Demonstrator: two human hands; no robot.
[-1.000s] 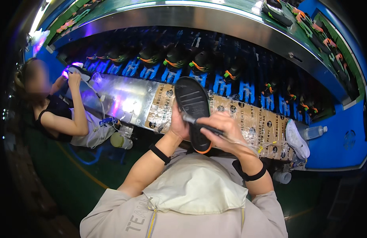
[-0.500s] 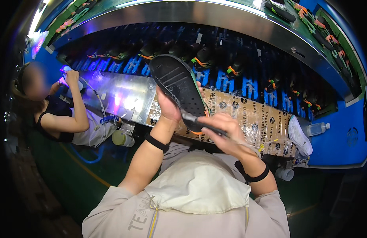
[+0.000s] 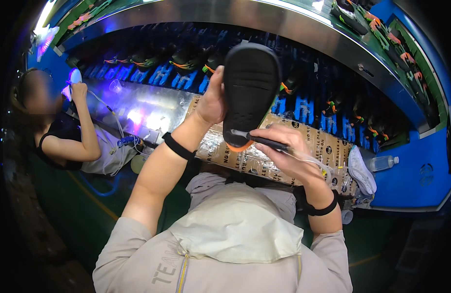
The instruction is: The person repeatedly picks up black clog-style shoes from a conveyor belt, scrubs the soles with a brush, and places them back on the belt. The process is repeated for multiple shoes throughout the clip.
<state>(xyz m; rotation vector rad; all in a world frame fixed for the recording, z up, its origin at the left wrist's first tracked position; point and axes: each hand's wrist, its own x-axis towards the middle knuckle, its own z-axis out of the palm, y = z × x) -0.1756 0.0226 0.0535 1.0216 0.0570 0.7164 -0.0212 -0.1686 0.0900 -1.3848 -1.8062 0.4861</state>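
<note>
A black shoe [image 3: 251,85] is held up in front of me, its sole turned toward me and its orange-edged end pointing down. My left hand [image 3: 213,101] grips it along the left side, thumb up; the other fingers are hidden behind the shoe. My right hand [image 3: 290,147] is closed around the black handle of a brush [image 3: 268,141] with a thin clear tube running from its rear. The grey brush tip lies against the sole near its lower end.
A taped cardboard sheet [image 3: 308,146] covers the bench, with a white shoe-shaped piece [image 3: 361,171] and a clear bottle [image 3: 384,162] at the right. Behind runs a rack of blue holders [image 3: 303,110] with dark shoes. A co-worker [image 3: 71,146] sits at the left, holding a lit piece.
The shoe has turned more upright and its sole faces me more squarely. The brush has shifted slightly and lies flatter near the lower end. The co-worker's hands have moved left and up.
</note>
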